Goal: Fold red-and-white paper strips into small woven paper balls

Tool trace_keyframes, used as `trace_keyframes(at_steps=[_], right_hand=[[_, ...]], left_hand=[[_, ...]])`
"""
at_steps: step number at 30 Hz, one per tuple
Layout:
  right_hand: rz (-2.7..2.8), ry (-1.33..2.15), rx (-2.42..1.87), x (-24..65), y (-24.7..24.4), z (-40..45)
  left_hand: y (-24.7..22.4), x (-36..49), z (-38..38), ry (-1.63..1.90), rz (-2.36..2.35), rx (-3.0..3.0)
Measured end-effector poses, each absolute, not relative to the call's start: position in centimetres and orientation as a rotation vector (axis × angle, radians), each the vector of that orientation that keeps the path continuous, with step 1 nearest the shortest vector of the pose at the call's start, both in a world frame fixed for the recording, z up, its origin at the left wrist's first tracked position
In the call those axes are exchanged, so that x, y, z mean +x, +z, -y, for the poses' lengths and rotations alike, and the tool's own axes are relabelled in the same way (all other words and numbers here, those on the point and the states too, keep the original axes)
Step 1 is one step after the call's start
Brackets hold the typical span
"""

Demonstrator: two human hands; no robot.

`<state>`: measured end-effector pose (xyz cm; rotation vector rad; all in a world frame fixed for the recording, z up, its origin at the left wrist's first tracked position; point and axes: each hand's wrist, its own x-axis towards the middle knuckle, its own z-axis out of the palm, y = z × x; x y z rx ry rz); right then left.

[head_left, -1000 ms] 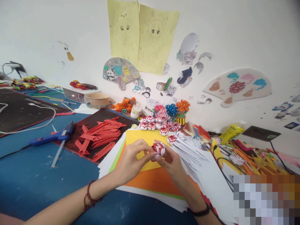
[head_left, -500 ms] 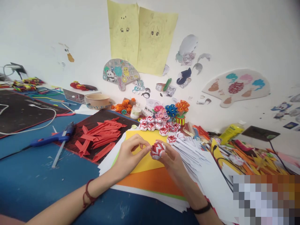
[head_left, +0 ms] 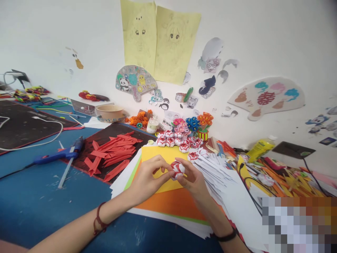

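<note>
Between my two hands, above a stack of coloured paper sheets [head_left: 171, 205], is a small red-and-white folded paper ball [head_left: 178, 169] with a zigzag pattern. My left hand [head_left: 151, 175] pinches its left side with thumb and fingertips. Around its right side curl the thumb and fingers of my right hand [head_left: 193, 179]. Several similar red-and-white paper balls [head_left: 170, 138] sit close together behind the stack. White folded paper strips [head_left: 213, 172] fan out to the right of my right hand. Red folded paper strips [head_left: 116, 154] lie heaped on a dark mat to the left.
A blue glue gun [head_left: 59, 156] rests at left with its cable trailing off. A beige bowl [head_left: 110, 113], a glue bottle [head_left: 152, 125] and paper flowers [head_left: 204, 121] stand along the wall. At right are a yellow bottle [head_left: 260, 149] and heaped orange and yellow strips [head_left: 292, 179].
The paper ball has turned slightly between my fingers. My left hand has shifted a little to the right and down, its fingertips closer against the ball.
</note>
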<state>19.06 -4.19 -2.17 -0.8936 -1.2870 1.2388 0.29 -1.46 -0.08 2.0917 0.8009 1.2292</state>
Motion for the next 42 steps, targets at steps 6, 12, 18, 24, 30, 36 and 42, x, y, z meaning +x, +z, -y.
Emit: trace_keyframes(at_steps=[6, 12, 18, 24, 30, 36, 42], right_hand=[[1.297, 1.228, -0.917, 19.2, -2.2, 4.2], [1.35, 1.177, -0.927, 19.2, -2.6, 3.9], [1.409, 0.935, -1.017, 18.7, -3.1, 4.0], [1.419, 0.796, -1.014, 18.6, -3.2, 4.1], [1.375, 0.937, -0.941, 18.9, -3.2, 4.0], [1.348, 1.02, -0.847, 19.0, -3.0, 3.9], [1.366, 1.001, -0.873, 19.0, -3.1, 3.9]], left_hand=[[-0.4, 0.3, 1.2, 1.2, -0.828, 2.138], [-0.4, 0.2, 1.3, 1.215, -0.856, 2.288], [-1.5, 0.3, 1.8, 1.428, -0.844, 2.626], [-1.9, 0.3, 2.0, 1.535, -0.769, 2.736], [-0.4, 0.3, 1.4, 1.177, -0.858, 2.024], [0.4, 0.6, 1.2, 0.936, -0.708, 1.552], [0.4, 0.7, 1.2, 0.924, -0.778, 1.636]])
